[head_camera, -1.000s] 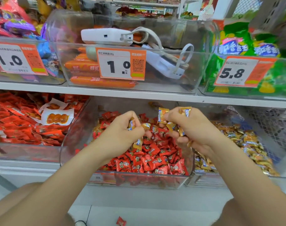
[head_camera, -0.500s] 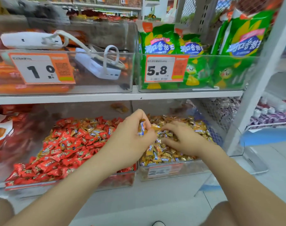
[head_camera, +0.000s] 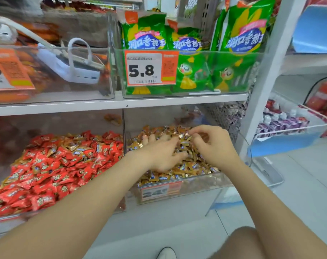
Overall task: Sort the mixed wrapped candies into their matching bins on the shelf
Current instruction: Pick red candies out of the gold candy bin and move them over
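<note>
Gold-wrapped candies [head_camera: 188, 165] fill the clear right bin [head_camera: 196, 187] on the lower shelf. Both of my hands are over this bin. My left hand [head_camera: 159, 154] lies palm down on the gold pile with its fingers stretched out and spread. My right hand [head_camera: 211, 146] hovers just right of it, fingers loosely curled over the pile, and I see nothing held in them. Red-wrapped candies [head_camera: 52, 165], with several gold ones mixed in, fill the neighbouring left bin [head_camera: 124, 139].
On the upper shelf stand a bin of green snack bags [head_camera: 192, 71] with a 5.8 price tag and a bin holding white power banks [head_camera: 69, 66]. A white shelf post [head_camera: 261, 81] rises at the right, with a wire basket [head_camera: 289, 128] beyond it.
My view swung right from the red bin to the gold one. Both hands carried gold candies there. The left hand, which was gripping candies, now lies spread on the pile; the right has lifted slightly.
</note>
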Demonstrator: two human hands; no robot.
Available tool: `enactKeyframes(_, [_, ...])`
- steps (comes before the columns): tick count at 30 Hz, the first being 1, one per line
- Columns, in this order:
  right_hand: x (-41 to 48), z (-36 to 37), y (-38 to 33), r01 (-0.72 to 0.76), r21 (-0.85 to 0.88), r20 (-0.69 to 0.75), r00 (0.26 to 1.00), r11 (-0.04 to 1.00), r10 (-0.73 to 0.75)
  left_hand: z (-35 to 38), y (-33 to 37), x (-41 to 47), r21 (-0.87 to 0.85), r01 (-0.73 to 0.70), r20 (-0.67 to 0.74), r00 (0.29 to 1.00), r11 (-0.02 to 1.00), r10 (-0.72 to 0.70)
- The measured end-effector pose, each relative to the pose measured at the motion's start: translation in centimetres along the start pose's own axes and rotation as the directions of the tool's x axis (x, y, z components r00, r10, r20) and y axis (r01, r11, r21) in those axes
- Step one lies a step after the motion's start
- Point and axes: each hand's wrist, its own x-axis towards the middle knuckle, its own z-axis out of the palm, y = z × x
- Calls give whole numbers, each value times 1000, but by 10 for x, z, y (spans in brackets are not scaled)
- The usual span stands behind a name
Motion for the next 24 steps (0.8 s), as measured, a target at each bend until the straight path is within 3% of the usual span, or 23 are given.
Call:
enactKeyframes(1, [-2,0,-8,-8,37,13,1000,999,8,-2,0,-7,75,-25,-1,1000,997,26])
enactKeyframes(3, [-7,1,-29,-2,83,44,999,997,-2,-9,-2,-31,187,-96,-138,983,978,123])
enactKeyframes(7, [-17,15,-81,60,122,152,985,991,-79,-19,-40,-90,216,-282,-491,796,935,354])
enactKeyframes(9, [-20,27,-108,108,133,182,974,985,-132,-17,-68,-115,178,-282,-612,718,943,331])
enactKeyframes(11, [-19,44,-137,163,139,203,961,977,-189,-15,-102,-135,94,-137,-647,744,986,166])
enactKeyframes(13, [-17,65,-165,218,147,228,942,965,-248,-14,-140,-144,22,65,-610,791,998,-38])
enactKeyframes(15, [-12,90,-189,263,132,284,914,956,-291,-16,-175,-150,-65,271,-552,792,960,-261])
enactKeyframes(19, [6,154,-211,378,-79,421,851,923,-312,-21,-224,-157,-144,674,-335,656,725,-676])
enactKeyframes(21, [16,183,-219,436,-209,457,835,875,-307,-24,-240,-159,-140,743,-205,625,654,-753])
enactKeyframes(24, [29,223,-234,416,-226,563,794,881,-230,-25,-262,-149,-256,726,18,664,638,-748])
